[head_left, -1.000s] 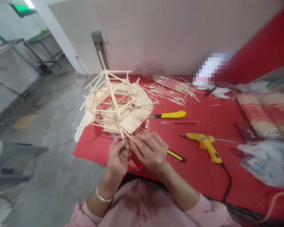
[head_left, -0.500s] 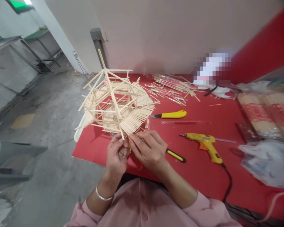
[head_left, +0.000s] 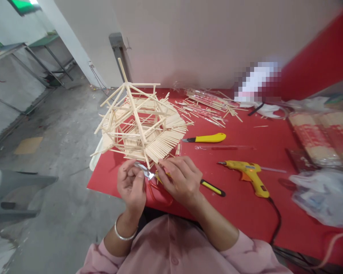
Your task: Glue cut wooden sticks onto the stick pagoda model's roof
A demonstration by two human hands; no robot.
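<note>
A pavilion-shaped model (head_left: pixel 137 120) built of thin wooden sticks stands on the red table. My left hand (head_left: pixel 131 184) is just below its front corner, apart from it, with thumb and fingers curled together; anything in them is too small to make out. My right hand (head_left: pixel 181 177) is closed at the edge of the model's stick roof, fingertips pinched; what they hold is hidden. Between and below the hands lies a cutting tool (head_left: pixel 150 176) with metal jaws and red handles, partly covered by my right hand.
On the red table (head_left: pixel 246 228) are a yellow utility knife (head_left: pixel 210 137), a second black-and-yellow cutter (head_left: pixel 213 187) and a yellow glue gun (head_left: pixel 253 175) with its cord. Loose sticks (head_left: pixel 208 106) lie at the back. Stick packs (head_left: pixel 314 139) and a plastic bag (head_left: pixel 328 196) are at right.
My left hand has drawn away from the model's front corner, down and to the left, uncovering the cutting tool's metal jaws. My right hand has hardly moved.
</note>
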